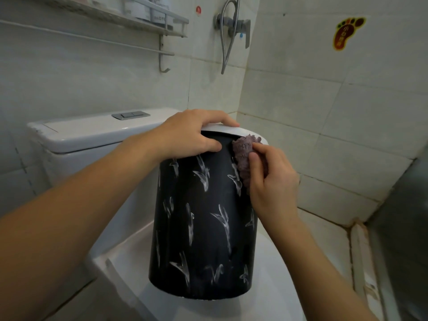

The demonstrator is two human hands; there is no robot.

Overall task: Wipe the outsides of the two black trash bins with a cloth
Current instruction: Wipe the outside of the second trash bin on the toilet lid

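Note:
A black trash bin (203, 228) with white leaf marks and a white top rim stands on the closed toilet lid, tilted slightly toward me. My left hand (192, 133) grips its rim, fingers over the top and thumb on the black side. My right hand (271, 181) holds a crumpled purple cloth (243, 151) and presses it against the bin's upper right side, just under the rim. Only one bin is in view.
The white toilet lid (273, 286) bears the bin, with the cistern (92, 133) and its flush buttons behind. A wall rack with towel bar (159, 22) hangs upper left. A shower valve and hose (231, 26) are on the tiled wall. Floor corner lies at right.

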